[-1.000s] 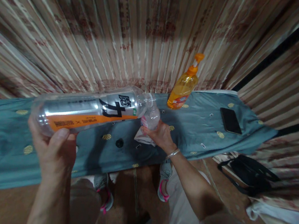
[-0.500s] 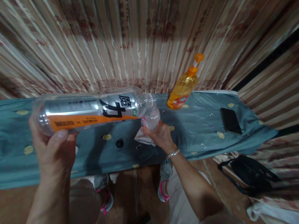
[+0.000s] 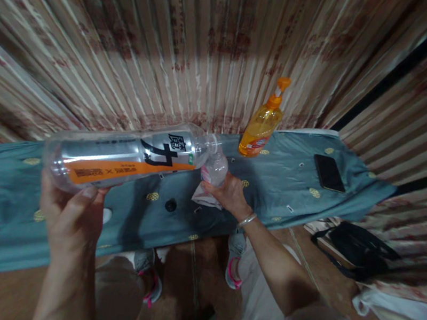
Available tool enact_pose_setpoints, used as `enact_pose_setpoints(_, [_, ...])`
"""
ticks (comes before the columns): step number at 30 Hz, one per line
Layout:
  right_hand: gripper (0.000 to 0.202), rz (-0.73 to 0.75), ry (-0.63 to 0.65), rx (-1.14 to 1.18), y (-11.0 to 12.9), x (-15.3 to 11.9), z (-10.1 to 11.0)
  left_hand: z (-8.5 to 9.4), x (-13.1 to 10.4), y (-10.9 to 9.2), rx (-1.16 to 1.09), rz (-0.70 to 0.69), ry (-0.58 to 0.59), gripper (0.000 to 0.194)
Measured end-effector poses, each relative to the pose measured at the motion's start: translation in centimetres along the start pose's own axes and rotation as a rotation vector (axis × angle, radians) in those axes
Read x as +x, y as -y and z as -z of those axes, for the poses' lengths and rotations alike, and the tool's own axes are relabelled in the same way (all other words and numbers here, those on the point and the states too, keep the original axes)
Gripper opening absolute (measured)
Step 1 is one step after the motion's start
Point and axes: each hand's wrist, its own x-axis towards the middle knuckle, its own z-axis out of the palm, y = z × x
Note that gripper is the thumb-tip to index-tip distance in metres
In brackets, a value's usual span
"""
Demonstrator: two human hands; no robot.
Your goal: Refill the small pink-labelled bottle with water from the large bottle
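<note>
My left hand (image 3: pixel 73 213) is wrapped under the base of a large clear plastic bottle (image 3: pixel 124 159) with a silver and orange label. That bottle lies nearly level in the air, its open neck pointing right. My right hand (image 3: pixel 230 192) grips a small clear bottle (image 3: pixel 215 170) with a pinkish label, standing near upright below the large bottle's mouth. The two necks meet or overlap; whether liquid flows between them I cannot make out. Beneath the small bottle is a pale cloth (image 3: pixel 206 198). A black cap (image 3: pixel 170 205) and a white cap (image 3: pixel 107 215) lie on the table.
An orange pump bottle (image 3: pixel 259 132) stands at the back of the table, covered by a teal cloth (image 3: pixel 283 182). Farther right lies a black phone (image 3: pixel 330 173). A pleated curtain (image 3: pixel 215 46) hangs behind. On the floor at right sits a black bag (image 3: pixel 359 250).
The large bottle has turned slightly about its length and shifted a little left with my left hand, uncovering more of the white cap. My right hand and the small bottle stay put.
</note>
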Motion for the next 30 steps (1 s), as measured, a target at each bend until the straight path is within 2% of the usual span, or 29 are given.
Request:
enact_pose_setpoints(8, [0.056, 0.013, -0.022, 0.020, -0.18, -0.04, -0.17, -0.11, -0.05, -0.20, 0.019, -0.016, 0.013, 0.064])
enact_pose_setpoints(15, [0.055, 0.011, -0.003, 0.012, -0.04, -0.08, 0.15, -0.21, -0.09, -0.17, -0.023, 0.006, -0.047, 0.068])
enact_pose_setpoints(23, [0.055, 0.013, -0.017, -0.011, -0.21, -0.04, -0.22, -0.21, -0.13, -0.17, -0.023, -0.002, -0.036, 0.070])
enact_pose_setpoints(30, [0.055, 0.026, 0.001, 0.028, -0.40, -0.02, -0.19, -0.16, -0.17, -0.28, 0.022, 0.015, -0.041, 0.062])
